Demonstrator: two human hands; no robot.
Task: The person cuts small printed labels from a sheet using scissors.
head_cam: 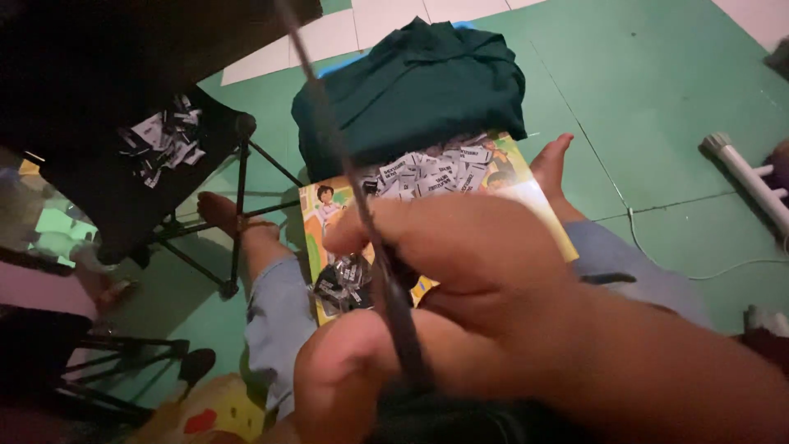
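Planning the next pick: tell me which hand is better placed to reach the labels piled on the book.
Likely right. The right hand lies just short of the label pile on the book; the left hand sits lower, nearer the body. Both touch the dark strip.

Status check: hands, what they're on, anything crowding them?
Right hand pinching a thin dark strap. Left hand gripping it lower. Pile of small labels on picture book beneath.

Home floor: green mats (657,99), folded garment (411,90).
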